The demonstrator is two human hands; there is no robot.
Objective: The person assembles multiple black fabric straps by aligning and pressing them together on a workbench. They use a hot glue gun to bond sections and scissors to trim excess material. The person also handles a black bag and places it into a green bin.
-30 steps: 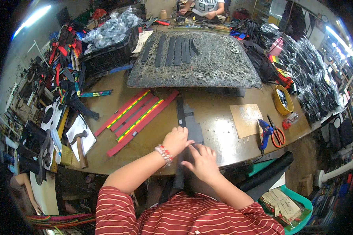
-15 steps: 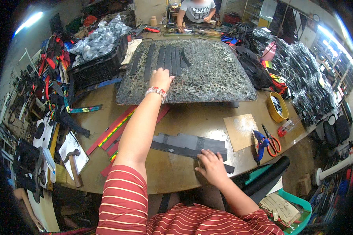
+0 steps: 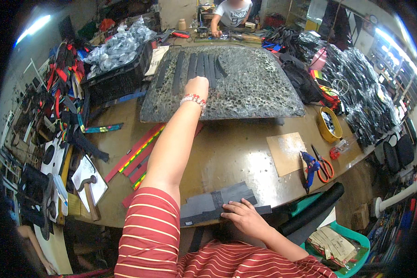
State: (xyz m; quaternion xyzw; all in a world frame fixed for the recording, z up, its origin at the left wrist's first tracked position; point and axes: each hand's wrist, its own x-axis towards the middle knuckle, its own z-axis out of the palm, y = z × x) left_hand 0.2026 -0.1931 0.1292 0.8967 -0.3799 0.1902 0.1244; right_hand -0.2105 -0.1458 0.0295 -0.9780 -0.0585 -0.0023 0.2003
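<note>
Left hand (image 3: pixel 197 86), fingers curled, at the near ends of the strips (image 3: pixel 199 64) on the board (image 3: pixel 255 88); any hold cannot be told. Right hand (image 3: pixel 246 217), spread, rests upon the panel (image 3: pixel 217 200).

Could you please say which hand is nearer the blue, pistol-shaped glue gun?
Right. The right hand is left of and below the glue gun in view; the left hand is farther left and above, over the pitted grey slab.
</note>
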